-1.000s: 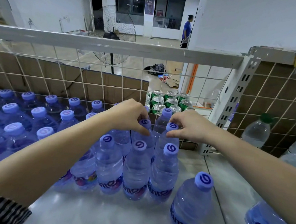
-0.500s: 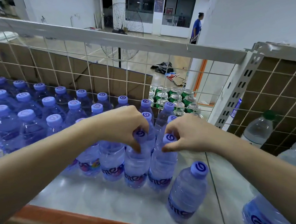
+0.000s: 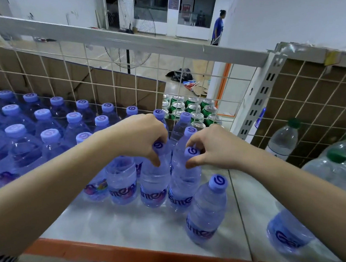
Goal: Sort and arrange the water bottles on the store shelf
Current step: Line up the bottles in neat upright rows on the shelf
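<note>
Several blue-capped water bottles (image 3: 13, 141) stand in rows on the left of the white shelf (image 3: 136, 229). My left hand (image 3: 139, 136) pinches the cap of one front-row bottle (image 3: 154, 184). My right hand (image 3: 211, 147) pinches the cap of the bottle beside it (image 3: 183, 189). Both bottles stand upright on the shelf, touching each other. A single bottle (image 3: 207, 211) stands apart, nearer me on the right. Another blue bottle (image 3: 287, 234) sits partly hidden under my right forearm.
A wire grid back panel (image 3: 130, 79) closes the shelf behind the bottles. Green cans (image 3: 191, 109) sit beyond it. Larger green-capped bottles (image 3: 284, 138) fill the right bay. An orange rail (image 3: 154, 257) edges the shelf front. A person (image 3: 218, 27) stands far off.
My hands moved from the second-row caps to the front-row pair and grip their caps. The view has pulled back, so the orange shelf edge now shows.
</note>
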